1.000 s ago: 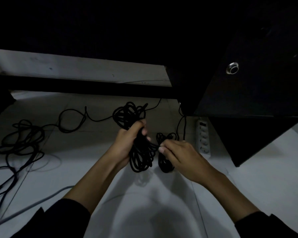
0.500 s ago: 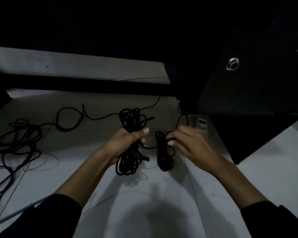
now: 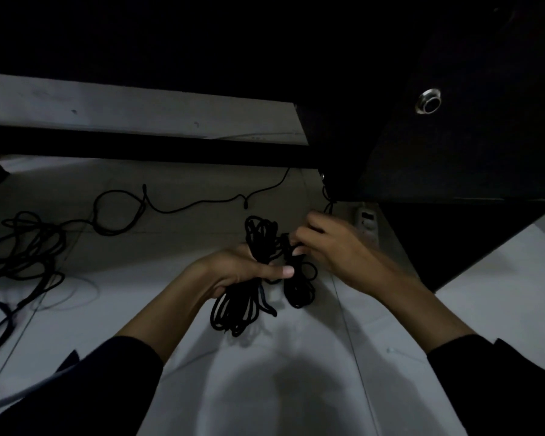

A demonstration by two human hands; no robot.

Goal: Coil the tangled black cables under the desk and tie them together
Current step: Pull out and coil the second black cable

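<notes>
My left hand grips a coiled bundle of black cable round its middle, thumb stretched to the right; loops stick out above and hang below the fist. Just to its right a smaller black coil hangs. My right hand has its fingers curled on the top of that smaller coil, pinching the cable there. Both bundles are held above the pale floor, under the dark desk.
A loose tangle of black cable lies on the floor at the left, with one strand running toward the desk. A white power strip sits by the black desk cabinet at the right. A grey cable crosses bottom left.
My left hand has lowered slightly with its bundle. My right hand has moved up and left onto the top of the smaller coil, bringing both bundles closer together.
</notes>
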